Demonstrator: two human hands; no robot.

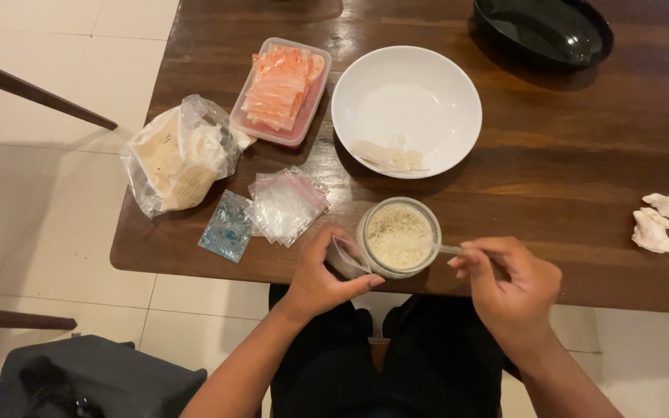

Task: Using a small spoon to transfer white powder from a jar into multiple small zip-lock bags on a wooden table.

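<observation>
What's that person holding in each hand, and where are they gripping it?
The left hand grips the glass jar by its side. The right hand pinches the handle end of a clear spoon reaching into the jar.

It looked like a home dining spot: dark wooden tabletop (567, 155), pale tiled floor (40, 193) (food containers about).

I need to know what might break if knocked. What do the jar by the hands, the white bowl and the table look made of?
The jar looks like clear glass: see-through wall, thick glossy rim. The white bowl seems glazed ceramic, smooth and opaque, though plastic is possible. The table looks like dark varnished wood, with visible grain, plank seams and sheen.
</observation>
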